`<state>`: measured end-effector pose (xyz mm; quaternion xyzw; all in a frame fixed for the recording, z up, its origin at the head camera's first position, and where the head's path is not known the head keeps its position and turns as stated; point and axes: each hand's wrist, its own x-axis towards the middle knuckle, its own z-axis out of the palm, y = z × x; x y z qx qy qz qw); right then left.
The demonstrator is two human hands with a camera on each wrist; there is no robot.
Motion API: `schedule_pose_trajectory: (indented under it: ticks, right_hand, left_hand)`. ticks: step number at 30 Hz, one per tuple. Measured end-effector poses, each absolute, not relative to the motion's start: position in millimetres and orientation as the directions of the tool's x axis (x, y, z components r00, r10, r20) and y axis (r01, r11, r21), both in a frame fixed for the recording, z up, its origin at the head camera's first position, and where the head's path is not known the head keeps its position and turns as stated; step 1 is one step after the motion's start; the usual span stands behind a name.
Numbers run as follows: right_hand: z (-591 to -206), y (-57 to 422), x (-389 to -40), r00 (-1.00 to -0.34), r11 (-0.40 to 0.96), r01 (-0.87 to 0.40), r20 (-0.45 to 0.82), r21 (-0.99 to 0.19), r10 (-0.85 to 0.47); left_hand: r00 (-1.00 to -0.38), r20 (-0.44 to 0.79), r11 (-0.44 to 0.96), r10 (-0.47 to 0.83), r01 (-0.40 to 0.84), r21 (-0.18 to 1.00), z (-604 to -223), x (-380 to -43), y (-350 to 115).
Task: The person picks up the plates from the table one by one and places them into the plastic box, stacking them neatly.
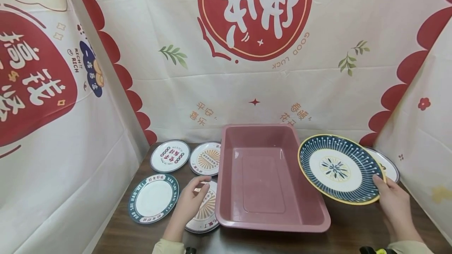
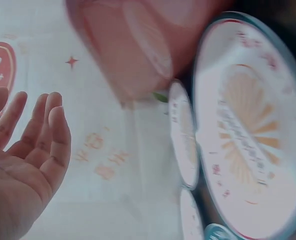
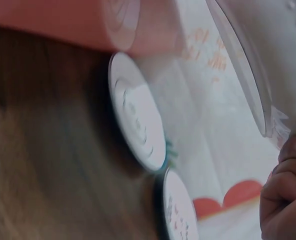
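My right hand (image 1: 396, 201) grips the rim of a blue-and-white plate (image 1: 339, 169) with a yellow edge. It is lifted off the table, tilted, beside the right side of a pink plastic basin (image 1: 263, 179). The pale underside of this plate (image 3: 278, 55) shows in the right wrist view. My left hand (image 1: 190, 201) holds nothing, its fingers loosely bent. It hovers just left of the basin, over a white plate with an orange sunburst (image 1: 206, 211), and partly covers it in the head view.
Left of the basin lie another sunburst plate (image 1: 206, 158), a white plate with red lettering (image 1: 170, 156) and a green-rimmed plate (image 1: 154, 198). Two white plates, one nearer (image 3: 135, 112) and one beyond (image 3: 179, 207), lie on the right. Printed cloth (image 1: 254, 85) hangs around the wooden table (image 1: 116, 234).
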<state>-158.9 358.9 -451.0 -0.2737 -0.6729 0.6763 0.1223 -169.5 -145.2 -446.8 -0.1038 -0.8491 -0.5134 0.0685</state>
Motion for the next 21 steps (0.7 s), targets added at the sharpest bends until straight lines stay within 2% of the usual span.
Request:
schedule_pose_trajectory:
  ticks: [7, 13, 15, 21]
  right_hand:
    - [-431.9, 331.2, -166.5, -0.894, -0.074, 0.139, -0.157, -0.988, 0.419]
    - [-415.6, 300.3, -182.3, -0.916, -0.008, 0.108, -0.103, -0.994, 0.389]
    - [-412.1, 290.1, -187.4, -0.924, 0.045, 0.094, -0.071, -0.994, 0.376]
    - [-405.2, 263.6, -199.2, -0.959, 0.079, 0.078, -0.053, -0.994, 0.279]
  left_hand:
    - [-0.948, 0.276, 0.424, 0.162, 0.319, 0.847, -412.3, -183.3, -124.6]
    - [-0.9, 0.372, 0.386, 0.228, 0.434, 0.814, -384.5, -203.5, -100.5]
    - [-0.9, 0.377, 0.368, 0.22, 0.435, 0.822, -378.5, -210.6, -92.0]
    - [-0.925, 0.365, 0.343, 0.106, 0.379, 0.86, -376.0, -227.4, -67.5]
